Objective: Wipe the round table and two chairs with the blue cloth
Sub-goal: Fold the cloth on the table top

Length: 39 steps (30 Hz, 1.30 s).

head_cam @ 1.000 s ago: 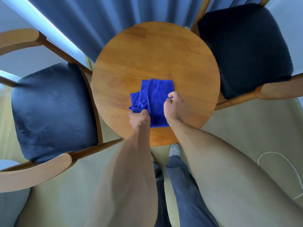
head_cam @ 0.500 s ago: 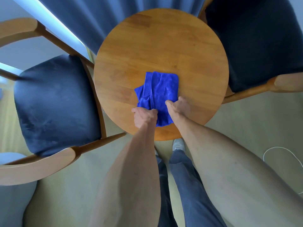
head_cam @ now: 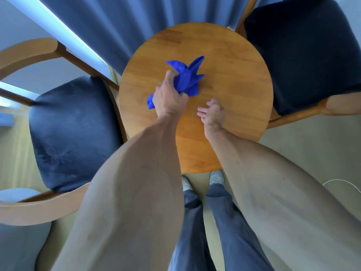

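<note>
Head view, the only one supplied: the person stood at the near edge of a small round table of honey-coloured jointed wood (head_cam: pixel 230 61), its top smooth with a low sheen and faint plank seams. The left hand (head_cam: pixel 169 96) was clenched around a bright blue pile cloth (head_cam: pixel 187 79), which was bunched in the fist; loose corners stuck out above the knuckles toward the table's far side and a short tail hung out beside the wrist. Whether the bunch rested on the wood or was held just clear of it could not be determined. The right hand (head_cam: pixel 212 112) held nothing, its fingers loosely extended over the tabletop just beside the cloth; contact with the wood could not be confirmed. The cloth appeared light, soft and limp, and was judged likely to crumple rather than keep a fold; a flat palm over a spread pad would probably wipe better than a fist around its middle. A wooden armchair with a dark navy velvety seat cushion (head_cam: pixel 74 130) stood to the left, and a second matching armchair (head_cam: pixel 300 55) to the right, both touching or nearly touching the table rim. Blue pleated curtains (head_cam: pixel 121 22) hung behind. No wiping of either chair was yet evident.
</note>
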Each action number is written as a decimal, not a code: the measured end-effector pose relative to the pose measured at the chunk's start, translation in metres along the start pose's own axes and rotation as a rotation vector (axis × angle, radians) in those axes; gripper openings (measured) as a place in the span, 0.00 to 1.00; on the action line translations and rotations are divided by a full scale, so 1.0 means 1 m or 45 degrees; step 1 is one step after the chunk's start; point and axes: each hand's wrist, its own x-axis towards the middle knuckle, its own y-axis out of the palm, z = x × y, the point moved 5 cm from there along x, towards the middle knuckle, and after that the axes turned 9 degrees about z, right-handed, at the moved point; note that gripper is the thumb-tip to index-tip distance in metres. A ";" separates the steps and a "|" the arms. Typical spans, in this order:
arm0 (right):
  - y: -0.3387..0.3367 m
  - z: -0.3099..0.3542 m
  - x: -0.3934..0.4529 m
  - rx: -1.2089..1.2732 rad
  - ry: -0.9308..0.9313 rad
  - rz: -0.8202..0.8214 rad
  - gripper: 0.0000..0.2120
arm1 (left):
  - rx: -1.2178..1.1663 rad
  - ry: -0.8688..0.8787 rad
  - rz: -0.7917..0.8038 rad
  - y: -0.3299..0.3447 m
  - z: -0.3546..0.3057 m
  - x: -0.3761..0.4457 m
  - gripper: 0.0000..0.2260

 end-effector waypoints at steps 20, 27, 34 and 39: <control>-0.020 -0.020 0.015 -1.089 0.052 -0.095 0.11 | 0.001 -0.834 0.269 0.071 0.088 -0.031 0.14; 0.013 0.043 0.016 -1.120 -0.658 -0.163 0.19 | -0.430 -0.441 -0.042 0.059 0.051 -0.012 0.06; 0.010 0.035 0.026 -1.547 -0.635 -0.207 0.30 | -0.549 -0.781 0.047 0.080 0.055 -0.032 0.08; -0.004 -0.004 0.016 -1.752 -0.604 -0.357 0.32 | -0.364 -0.905 0.144 0.089 0.080 -0.064 0.13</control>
